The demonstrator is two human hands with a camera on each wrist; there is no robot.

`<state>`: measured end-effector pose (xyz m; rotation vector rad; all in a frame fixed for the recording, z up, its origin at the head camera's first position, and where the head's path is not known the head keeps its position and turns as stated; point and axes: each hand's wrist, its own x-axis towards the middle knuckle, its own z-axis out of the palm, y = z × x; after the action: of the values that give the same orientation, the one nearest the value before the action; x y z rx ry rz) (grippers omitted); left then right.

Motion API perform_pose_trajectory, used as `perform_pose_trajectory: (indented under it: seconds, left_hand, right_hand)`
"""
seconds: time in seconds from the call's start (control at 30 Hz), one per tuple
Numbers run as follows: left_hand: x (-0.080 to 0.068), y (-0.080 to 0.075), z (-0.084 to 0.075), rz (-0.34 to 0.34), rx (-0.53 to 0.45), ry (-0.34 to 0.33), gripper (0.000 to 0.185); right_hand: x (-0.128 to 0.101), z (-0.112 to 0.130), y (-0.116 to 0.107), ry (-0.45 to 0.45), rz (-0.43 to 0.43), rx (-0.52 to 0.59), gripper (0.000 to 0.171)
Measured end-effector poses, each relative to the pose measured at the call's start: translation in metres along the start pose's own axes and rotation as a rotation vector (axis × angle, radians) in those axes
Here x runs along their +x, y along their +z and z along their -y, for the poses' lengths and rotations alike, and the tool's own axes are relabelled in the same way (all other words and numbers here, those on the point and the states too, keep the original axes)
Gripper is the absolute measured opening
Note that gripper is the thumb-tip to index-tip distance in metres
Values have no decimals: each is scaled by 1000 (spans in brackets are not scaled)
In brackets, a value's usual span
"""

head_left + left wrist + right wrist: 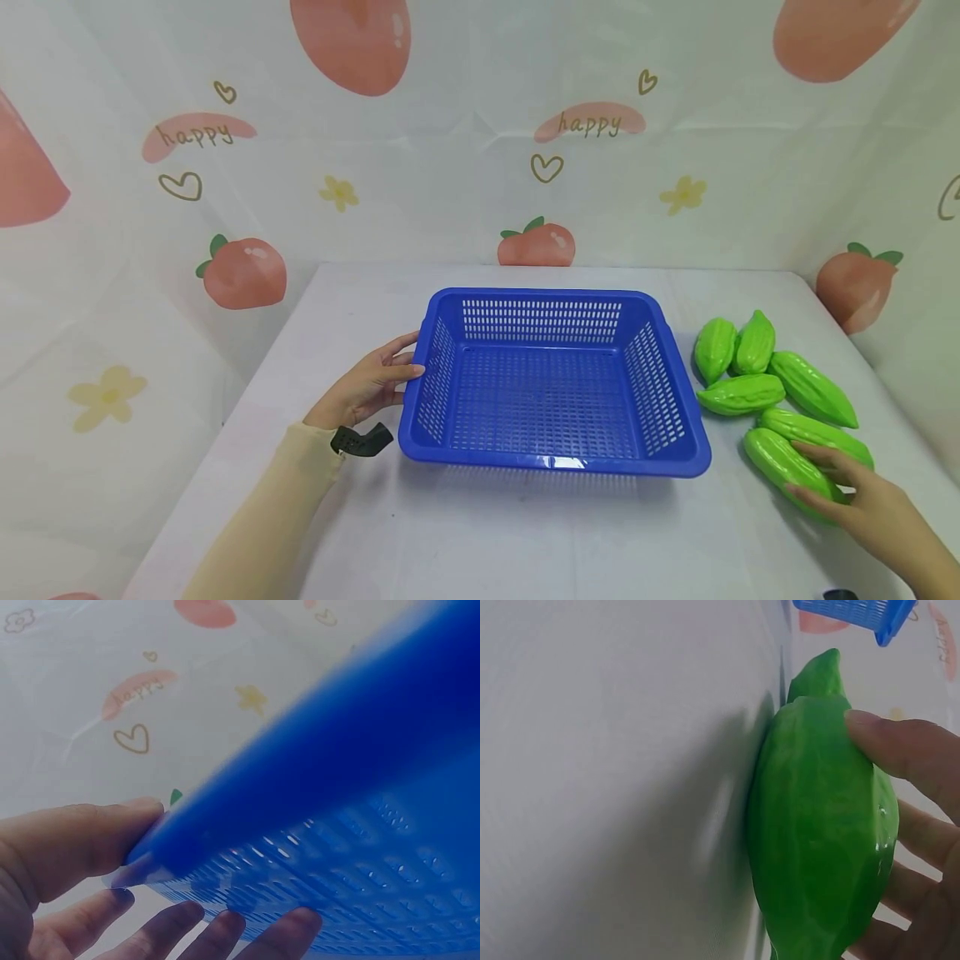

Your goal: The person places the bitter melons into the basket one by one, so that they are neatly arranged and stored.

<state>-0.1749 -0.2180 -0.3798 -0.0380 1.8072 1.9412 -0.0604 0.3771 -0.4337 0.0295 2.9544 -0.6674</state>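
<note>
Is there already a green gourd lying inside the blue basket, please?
No, the blue basket holds nothing; all six green gourds lie on the table beside it.

Green gourd (pixel 787 472) — beside blue basket (pixel 555 462)

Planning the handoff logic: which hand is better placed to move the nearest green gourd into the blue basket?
Right. The right hand already curls round the nearest green gourd, thumb on top in the right wrist view. The left hand is busy gripping the blue basket at its far-side rim, probably steadying it.
</note>
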Motion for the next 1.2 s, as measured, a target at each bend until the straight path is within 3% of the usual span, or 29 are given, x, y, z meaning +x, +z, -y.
perform_pose_trajectory:
  seconds: [0.2, 0.77, 1.07, 1.2]
  left_hand:
    - [0, 0, 0, -3, -1, 1, 75]
    - [1, 0, 0, 3, 11, 8, 75]
    - [1, 0, 0, -10, 24, 5, 76]
    - [1, -1, 0, -9, 27, 2, 76]
  right_hand:
    - [3, 1, 0, 34, 47, -37, 79]
    - [3, -1, 4, 20, 11, -46, 78]
    - [3, 10, 0, 10, -10, -52, 77]
    - [2, 20, -8, -6, -63, -53, 75]
